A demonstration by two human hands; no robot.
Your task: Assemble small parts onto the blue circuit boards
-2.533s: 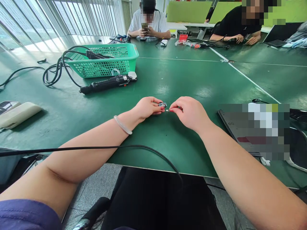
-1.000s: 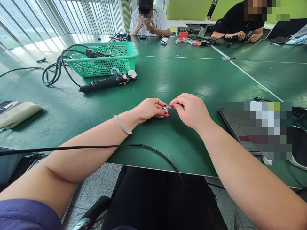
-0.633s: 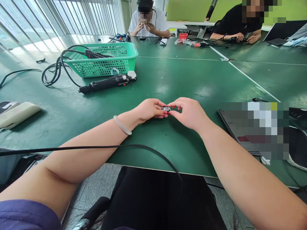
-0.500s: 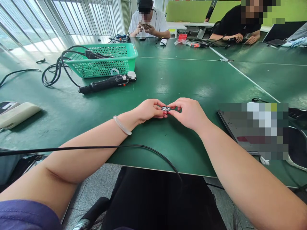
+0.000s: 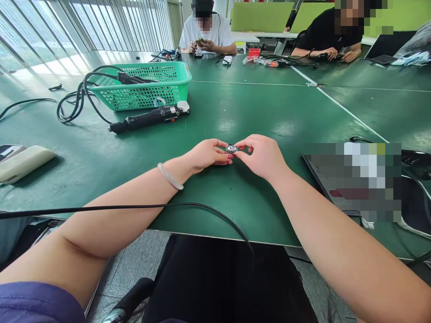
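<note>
Between both hands, just above the green table (image 5: pixel 215 184), is a small flat black-and-white part (image 5: pixel 231 148), too small to name more exactly. My left hand (image 5: pixel 210 152) pinches its left side between thumb and fingers. From the right, my right hand (image 5: pixel 261 154) grips the opposite edge with thumb and index finger. A pale bangle (image 5: pixel 170 176) circles my left wrist. A black cable (image 5: pixel 188 204) crosses in front of my left forearm and hangs over the table's near edge.
Beyond my hands, a black electric screwdriver (image 5: pixel 148 118) lies before a green basket (image 5: pixel 144 92) holding cables. A pale device (image 5: pixel 27 163) lies at left, a dark laptop-like slab (image 5: pixel 323 179) at right. Two people (image 5: pixel 207 33) sit across the table.
The small part has tilted and risen slightly in view, its face now showing lighter. My right fingers have shifted a little on its edge. The person opposite has lowered a phone.
</note>
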